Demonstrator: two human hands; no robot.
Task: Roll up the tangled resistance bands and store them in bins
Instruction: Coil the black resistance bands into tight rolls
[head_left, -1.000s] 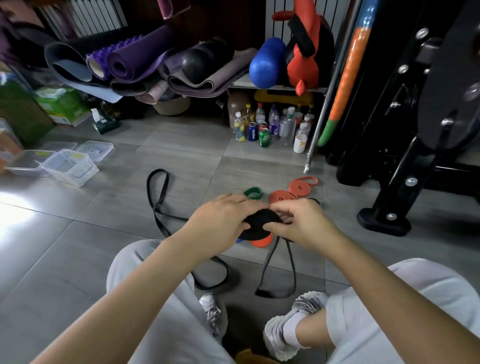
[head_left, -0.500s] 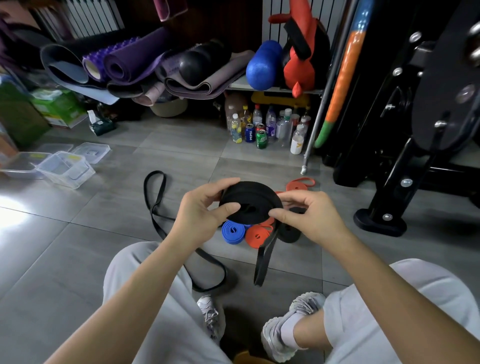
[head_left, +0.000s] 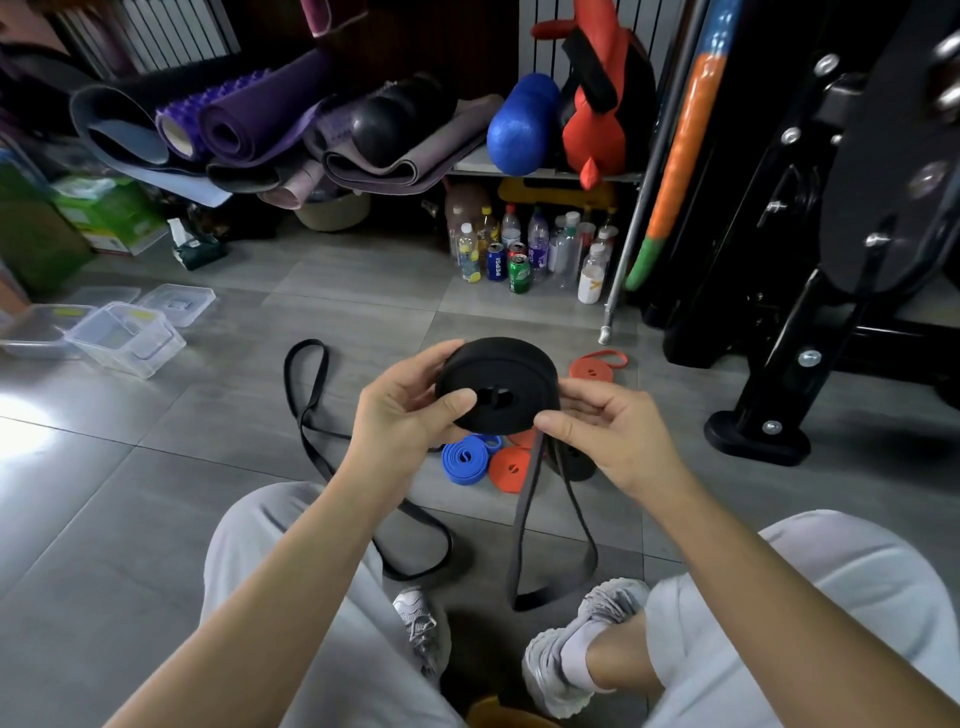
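A grey tiled floor (head_left: 156, 467) is filling the lower frame, catching a bright glare at the left edge. At the middle left, clear plastic bins (head_left: 124, 338) are sitting together on the tiles, with a green box (head_left: 109, 213) behind them and rolled mats (head_left: 249, 119) piling up along the upper left. A loose black band (head_left: 306, 395) is lying in a long loop left of centre. In the centre, the left hand (head_left: 405, 410) is gripping a black roll (head_left: 498, 384) in the air above the floor, with the thumb across its face and the fingers curled round its far rim. The right hand (head_left: 618, 431) is pinching the roll's lower right edge between thumb and forefinger, where an unrolled tail (head_left: 522, 525) is hanging down in a loop between the shoes (head_left: 566, 654). Below the hands, a blue roll (head_left: 465, 460) and an orange roll (head_left: 511, 467) are lying side by side on the tiles. Bottles and cans (head_left: 519, 249) are standing at the upper centre, and a black machine frame (head_left: 831, 260) is taking up the right side. The loose band is passing partly behind the left forearm. A dark roll (head_left: 579, 465) under the right hand is mostly hidden by the hand and the tail. The frame's left edge is cutting off the leftmost bin, and its top and right edges are cutting off the machine.
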